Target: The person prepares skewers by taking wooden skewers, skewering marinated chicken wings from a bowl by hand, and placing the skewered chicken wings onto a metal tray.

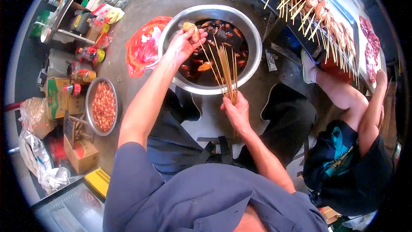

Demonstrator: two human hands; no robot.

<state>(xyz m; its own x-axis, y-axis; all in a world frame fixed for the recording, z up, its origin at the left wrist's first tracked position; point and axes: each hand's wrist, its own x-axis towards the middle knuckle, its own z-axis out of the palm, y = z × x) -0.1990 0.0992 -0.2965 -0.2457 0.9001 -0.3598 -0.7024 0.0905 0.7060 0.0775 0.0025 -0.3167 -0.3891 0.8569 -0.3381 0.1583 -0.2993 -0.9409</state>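
My left hand (pixel 184 45) grips a light brown piece of food (pixel 191 31) between thumb and fingers, over the left part of a large metal basin (pixel 253 66). Dark liquid with several brown pieces (pixel 205 66) fills the basin. My right hand (pixel 237 111) is closed round a bundle of thin wooden skewers (pixel 226 71) at the basin's near edge, their upper ends fanning out above the liquid. One skewer leans toward the piece in my left hand; whether its tip touches or enters it, I cannot tell.
Left of the basin lies a red plastic bag (pixel 146 47). A bowl of chopped reddish food (pixel 104 106) stands near bottles and boxes (pixel 58 96). At upper right, a tray (pixel 357 34) holds skewered meat (pixel 310 4). A co-worker (pixel 349 159) sits at right.
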